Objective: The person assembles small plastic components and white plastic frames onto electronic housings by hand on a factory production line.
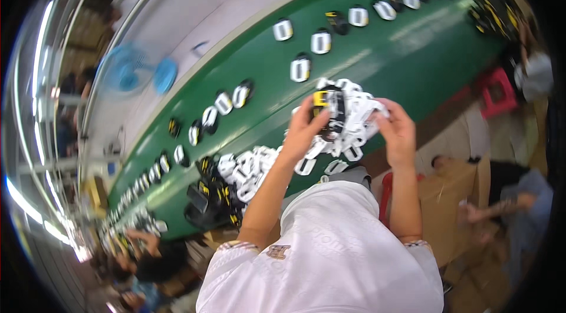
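Head view, left hand (pixel 302 129) pinching black-yellow device (pixel 335 111), right hand (pixel 398 129) pinching white frame (pixel 370 113), over green table (pixel 377 59)

On the tabletop (pixel 377 62), a pile of casings (pixel 356 113) lies before the person, between left hand (pixel 303 129) and right hand (pixel 397 131), a device (pixel 336 111) next to the left. Left of it sit a second heap (pixel 250 171), then a cluster of devices (pixel 213 193). Beyond runs a line of units (pixel 321 41); a carton (pixel 451 192) stands at the person's right.
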A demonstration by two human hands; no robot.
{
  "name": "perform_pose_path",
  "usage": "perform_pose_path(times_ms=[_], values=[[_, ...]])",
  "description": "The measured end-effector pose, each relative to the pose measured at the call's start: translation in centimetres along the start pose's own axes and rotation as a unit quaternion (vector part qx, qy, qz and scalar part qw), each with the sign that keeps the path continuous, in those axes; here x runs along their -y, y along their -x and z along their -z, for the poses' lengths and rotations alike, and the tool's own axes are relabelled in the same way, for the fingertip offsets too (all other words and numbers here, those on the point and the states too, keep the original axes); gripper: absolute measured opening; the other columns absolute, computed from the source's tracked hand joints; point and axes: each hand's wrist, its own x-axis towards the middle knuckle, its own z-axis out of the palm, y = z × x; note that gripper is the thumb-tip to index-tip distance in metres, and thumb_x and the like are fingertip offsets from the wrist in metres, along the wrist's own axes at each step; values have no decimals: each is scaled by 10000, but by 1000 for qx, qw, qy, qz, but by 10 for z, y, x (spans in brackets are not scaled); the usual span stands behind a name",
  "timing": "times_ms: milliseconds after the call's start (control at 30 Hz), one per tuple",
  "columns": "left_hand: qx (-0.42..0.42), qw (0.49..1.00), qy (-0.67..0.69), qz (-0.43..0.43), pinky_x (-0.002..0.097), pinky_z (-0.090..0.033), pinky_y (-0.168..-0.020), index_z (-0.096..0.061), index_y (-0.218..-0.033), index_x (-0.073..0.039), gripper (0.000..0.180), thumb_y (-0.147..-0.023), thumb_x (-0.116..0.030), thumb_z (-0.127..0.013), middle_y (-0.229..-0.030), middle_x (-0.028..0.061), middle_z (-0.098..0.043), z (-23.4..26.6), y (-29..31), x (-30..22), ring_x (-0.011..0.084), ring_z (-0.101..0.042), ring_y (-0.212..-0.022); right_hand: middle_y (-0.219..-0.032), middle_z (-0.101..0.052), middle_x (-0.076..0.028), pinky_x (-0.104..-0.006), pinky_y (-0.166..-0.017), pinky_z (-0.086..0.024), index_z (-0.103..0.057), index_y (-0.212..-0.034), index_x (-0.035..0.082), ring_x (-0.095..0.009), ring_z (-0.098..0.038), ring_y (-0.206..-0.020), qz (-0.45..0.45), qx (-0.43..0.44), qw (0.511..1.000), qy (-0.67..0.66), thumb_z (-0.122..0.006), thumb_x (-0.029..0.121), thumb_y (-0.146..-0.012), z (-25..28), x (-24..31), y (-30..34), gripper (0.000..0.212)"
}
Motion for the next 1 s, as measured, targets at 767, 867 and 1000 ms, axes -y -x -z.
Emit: perform_pose_path(times_ms=[767, 867, 1000], values=[[-178, 974, -64, -122, 206, -414, -592, -550, -954, -10, 234, -845, -207, -612, -791, 8, -573, 0, 56, -21, 37, -501, -678, -960, -580, -68, -235, -742, -450, -469, -1173, -60, -118, -564, -849, -196, 159, 966, -56, -586, 53, -830, -74, -17, -15, 380], [-175, 978, -37, -104, 209, -404, -578, -560, -925, -8, 229, -858, -225, -594, -750, 5, -559, 8, 52, -18, 41, -488, -662, -952, -585, -76, -225, -720, -457, -479, -1142, -73, -100, -568, -820, -148, 163, 975, 6, -553, 69, -856, -74, -28, -12, 328], [-171, 979, -53, -102, 218, -371, -546, -567, -867, -14, 250, -856, -263, -592, -696, -8, -532, 9, 56, -18, 47, -454, -629, -966, -580, -73, -231, -756, -443, -477, -1152, -71, -109, -548, -872, -139, 204, 966, 71, -599, 42, -816, -72, -18, -11, 375]])
